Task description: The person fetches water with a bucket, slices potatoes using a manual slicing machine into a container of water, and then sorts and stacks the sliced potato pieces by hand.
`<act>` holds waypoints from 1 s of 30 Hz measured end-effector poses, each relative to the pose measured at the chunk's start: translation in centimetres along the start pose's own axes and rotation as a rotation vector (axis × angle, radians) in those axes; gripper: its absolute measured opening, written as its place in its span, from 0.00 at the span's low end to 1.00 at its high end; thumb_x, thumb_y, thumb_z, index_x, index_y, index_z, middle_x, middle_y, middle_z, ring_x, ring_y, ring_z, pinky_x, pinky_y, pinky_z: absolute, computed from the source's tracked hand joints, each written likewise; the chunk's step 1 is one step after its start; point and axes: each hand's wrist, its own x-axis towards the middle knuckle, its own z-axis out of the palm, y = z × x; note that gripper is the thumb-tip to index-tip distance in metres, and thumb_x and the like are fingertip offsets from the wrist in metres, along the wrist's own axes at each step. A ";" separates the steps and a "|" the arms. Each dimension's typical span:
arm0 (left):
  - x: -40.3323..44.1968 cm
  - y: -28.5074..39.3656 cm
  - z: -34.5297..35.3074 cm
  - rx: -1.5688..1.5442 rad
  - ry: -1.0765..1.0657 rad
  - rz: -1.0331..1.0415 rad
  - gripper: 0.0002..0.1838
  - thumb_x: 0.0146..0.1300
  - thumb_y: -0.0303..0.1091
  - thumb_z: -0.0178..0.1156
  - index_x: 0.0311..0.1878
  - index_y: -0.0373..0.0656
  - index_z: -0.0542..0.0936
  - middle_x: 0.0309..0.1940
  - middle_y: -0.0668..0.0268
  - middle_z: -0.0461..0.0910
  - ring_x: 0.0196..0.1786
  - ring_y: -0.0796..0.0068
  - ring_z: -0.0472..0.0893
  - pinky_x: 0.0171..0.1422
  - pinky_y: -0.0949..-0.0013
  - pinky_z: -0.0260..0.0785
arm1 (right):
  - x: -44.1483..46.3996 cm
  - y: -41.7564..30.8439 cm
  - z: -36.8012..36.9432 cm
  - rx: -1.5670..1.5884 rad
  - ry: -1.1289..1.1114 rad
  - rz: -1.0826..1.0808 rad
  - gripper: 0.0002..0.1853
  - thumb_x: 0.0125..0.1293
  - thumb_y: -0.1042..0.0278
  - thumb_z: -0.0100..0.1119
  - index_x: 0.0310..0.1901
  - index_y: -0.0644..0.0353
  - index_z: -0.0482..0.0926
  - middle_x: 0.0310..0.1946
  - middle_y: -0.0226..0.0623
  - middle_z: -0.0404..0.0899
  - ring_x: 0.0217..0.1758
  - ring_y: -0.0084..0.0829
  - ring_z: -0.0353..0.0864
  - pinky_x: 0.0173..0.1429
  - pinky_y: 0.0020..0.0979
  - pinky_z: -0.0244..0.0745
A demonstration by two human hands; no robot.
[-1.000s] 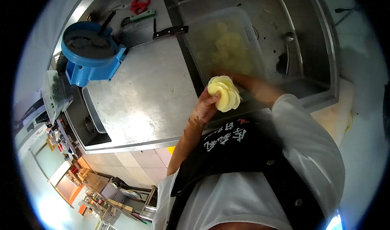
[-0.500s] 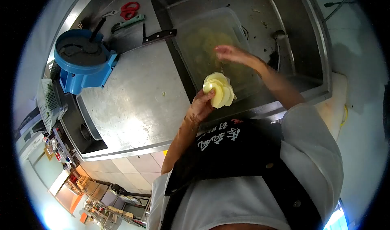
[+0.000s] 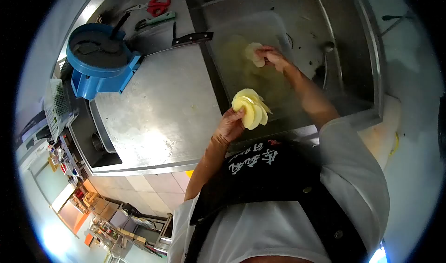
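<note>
My left hand is closed on a fanned stack of pale yellow potato slices, held over the near edge of the sink. My right hand pinches a few thin potato slices above a clear plastic tub. Cloudy water fills the tub, and more pale slices show dimly in it. How many slices each hand holds cannot be made out.
The tub stands in a steel sink. Left of it runs a steel counter with a black-handled knife, a green-handled peeler, red scissors and a blue machine with a round top.
My right hand, empty-looking before, now holds potato slices over the tub. The left hand stays nearly in place with its stack. The view has shifted slightly.
</note>
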 end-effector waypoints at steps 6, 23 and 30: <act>1.3 0.1 0.0 -0.012 -0.025 0.041 0.22 0.60 0.32 0.61 0.57 0.40 0.70 0.51 0.64 0.75 0.54 0.70 0.76 0.61 0.64 0.68 | -7.6 -2.8 -1.9 -0.012 -0.172 -0.102 0.19 0.59 0.65 0.61 0.52 0.60 0.76 0.43 0.31 0.78 0.43 0.23 0.77 0.48 0.27 0.72; -0.2 -1.0 2.9 0.034 -0.239 0.231 0.23 0.61 0.34 0.60 0.57 0.37 0.69 0.51 0.62 0.76 0.55 0.68 0.75 0.64 0.64 0.65 | -18.9 -7.9 5.9 -0.387 -0.143 -0.605 0.20 0.63 0.79 0.53 0.58 0.61 0.71 0.49 0.36 0.77 0.51 0.25 0.76 0.56 0.27 0.69; -6.4 3.1 0.8 -0.187 -0.236 0.336 0.26 0.59 0.33 0.60 0.60 0.39 0.66 0.56 0.62 0.72 0.59 0.66 0.72 0.68 0.60 0.59 | -19.1 -8.6 6.5 -0.052 -0.002 -0.498 0.17 0.66 0.66 0.54 0.55 0.59 0.72 0.42 0.35 0.79 0.39 0.23 0.77 0.41 0.26 0.71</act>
